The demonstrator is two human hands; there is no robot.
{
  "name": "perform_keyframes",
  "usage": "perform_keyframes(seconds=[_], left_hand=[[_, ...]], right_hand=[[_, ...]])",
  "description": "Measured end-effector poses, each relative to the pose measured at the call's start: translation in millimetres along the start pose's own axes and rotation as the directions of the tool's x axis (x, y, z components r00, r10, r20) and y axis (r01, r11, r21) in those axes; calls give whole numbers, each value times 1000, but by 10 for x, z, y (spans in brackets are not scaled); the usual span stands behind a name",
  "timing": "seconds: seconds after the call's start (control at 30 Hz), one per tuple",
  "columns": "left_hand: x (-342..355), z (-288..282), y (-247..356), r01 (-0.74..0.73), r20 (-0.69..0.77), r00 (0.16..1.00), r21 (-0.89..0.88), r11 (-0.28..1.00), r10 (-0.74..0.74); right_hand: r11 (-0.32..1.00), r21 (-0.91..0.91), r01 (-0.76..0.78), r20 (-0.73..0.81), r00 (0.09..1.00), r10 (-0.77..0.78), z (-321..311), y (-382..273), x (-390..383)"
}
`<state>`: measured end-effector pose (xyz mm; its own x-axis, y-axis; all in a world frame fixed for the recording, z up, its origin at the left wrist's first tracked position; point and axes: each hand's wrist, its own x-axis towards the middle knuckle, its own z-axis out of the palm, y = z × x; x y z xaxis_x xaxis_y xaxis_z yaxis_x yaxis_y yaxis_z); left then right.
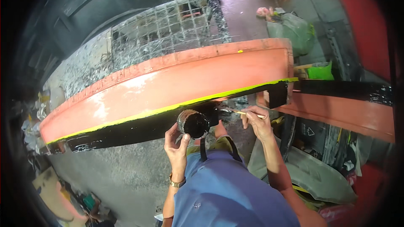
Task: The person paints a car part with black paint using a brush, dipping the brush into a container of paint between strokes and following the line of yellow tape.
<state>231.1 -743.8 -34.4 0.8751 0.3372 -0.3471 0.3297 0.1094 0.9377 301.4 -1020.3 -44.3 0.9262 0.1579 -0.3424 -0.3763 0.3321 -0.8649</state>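
From the head, one fisheye view looks steeply down over the nearby hands [175,146] [259,122].

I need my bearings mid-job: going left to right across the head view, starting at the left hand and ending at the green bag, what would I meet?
Left hand → pot of black paint → paintbrush → right hand → green bag.

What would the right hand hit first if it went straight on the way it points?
The right hand leads with its brush, so probably the black band on the orange panel; whether they already touch is unclear. The can looks just off that line.
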Motion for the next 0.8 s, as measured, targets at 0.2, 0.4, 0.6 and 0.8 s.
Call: perform_keyframes(seconds=[0.2, 0.4, 0.6, 0.8], left_hand=[[-50, -62, 89, 55, -82, 995, -80, 995, -62], [-61, -50, 133, 82, -85, 992, -108, 991, -92], [-72, -164, 111, 36, -82, 996, -64, 997, -41], [-108, -267, 199, 14, -116, 993, -72, 997, -23]], right_hand=[[968, -251, -3, -11, 1000, 0, -1, 124, 298], [818, -574, 37, -178, 970, -168, -147, -189, 73], [339, -907, 249, 68, 881, -467, 342, -13, -10], [388, -843, 372, 253, 912, -323, 991, 228, 4]])
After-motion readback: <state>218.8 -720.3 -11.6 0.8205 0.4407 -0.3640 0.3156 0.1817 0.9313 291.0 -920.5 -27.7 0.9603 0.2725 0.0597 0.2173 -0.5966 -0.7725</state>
